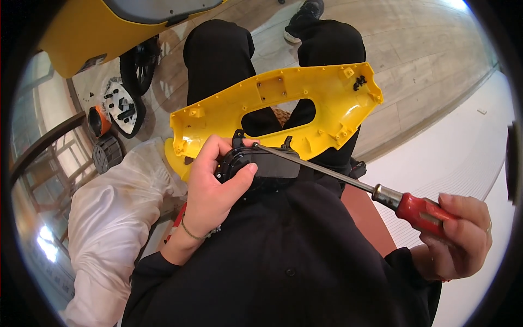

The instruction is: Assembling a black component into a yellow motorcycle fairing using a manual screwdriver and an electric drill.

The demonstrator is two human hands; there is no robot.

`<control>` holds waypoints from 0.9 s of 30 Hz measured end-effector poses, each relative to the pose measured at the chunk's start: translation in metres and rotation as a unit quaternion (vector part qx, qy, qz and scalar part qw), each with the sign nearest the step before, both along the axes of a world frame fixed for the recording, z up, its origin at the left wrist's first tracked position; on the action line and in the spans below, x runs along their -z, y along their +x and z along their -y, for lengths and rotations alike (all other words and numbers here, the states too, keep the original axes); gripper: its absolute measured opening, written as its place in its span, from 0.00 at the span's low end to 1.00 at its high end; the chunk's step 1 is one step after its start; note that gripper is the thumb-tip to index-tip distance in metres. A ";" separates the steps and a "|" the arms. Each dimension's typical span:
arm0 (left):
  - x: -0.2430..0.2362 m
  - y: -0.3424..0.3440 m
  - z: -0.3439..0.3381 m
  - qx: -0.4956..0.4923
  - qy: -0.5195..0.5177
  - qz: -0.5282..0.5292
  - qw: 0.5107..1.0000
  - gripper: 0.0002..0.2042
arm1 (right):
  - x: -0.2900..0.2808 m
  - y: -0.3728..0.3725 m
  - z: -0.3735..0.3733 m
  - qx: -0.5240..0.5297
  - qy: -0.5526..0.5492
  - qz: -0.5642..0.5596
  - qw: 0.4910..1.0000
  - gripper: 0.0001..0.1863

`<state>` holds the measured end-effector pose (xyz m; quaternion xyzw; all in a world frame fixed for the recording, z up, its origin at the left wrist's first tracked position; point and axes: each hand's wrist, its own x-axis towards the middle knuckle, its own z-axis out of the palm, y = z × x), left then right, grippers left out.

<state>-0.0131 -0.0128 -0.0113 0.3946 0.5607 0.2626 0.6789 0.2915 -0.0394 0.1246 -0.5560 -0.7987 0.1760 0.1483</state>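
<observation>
My left hand [213, 188] grips a black plastic housing [275, 165] with a flat grey face and small tabs along its top edge. Closed round the red handle of a long screwdriver [338, 175] is my right hand [460, 237], out to the right. The screwdriver's shaft slants up to the left, and its tip meets the housing's upper edge beside my left fingers. A yellow plastic shell [327, 117] with an oval opening lies across my lap, just beyond the housing. Several small black screws [360, 83] sit in a cluster at the shell's right end.
White plastic sheeting [117, 218] covers something at my left. On the floor beyond it are a tray of black parts [121, 106], an orange-rimmed round thing [98, 121] and a black wheel [143, 68]. A large yellow body [81, 38] stands at the far left. A white surface [452, 147] lies at right.
</observation>
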 end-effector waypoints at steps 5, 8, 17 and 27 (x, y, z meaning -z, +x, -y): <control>-0.002 -0.002 0.001 -0.002 -0.018 0.008 1.000 0.11 | 0.004 0.008 0.006 0.042 -0.054 -0.042 0.997 0.25; -0.005 -0.001 0.001 0.014 -0.005 0.010 1.000 0.11 | 0.006 0.011 0.014 0.087 -0.093 -0.136 0.983 0.28; -0.005 -0.001 -0.001 -0.020 -0.054 0.038 0.998 0.11 | 0.000 0.004 -0.002 -0.006 -0.055 -0.114 0.992 0.21; -0.008 0.002 0.002 -0.002 -0.016 0.025 1.000 0.11 | 0.018 -0.002 0.005 0.183 -0.015 -0.097 0.978 0.26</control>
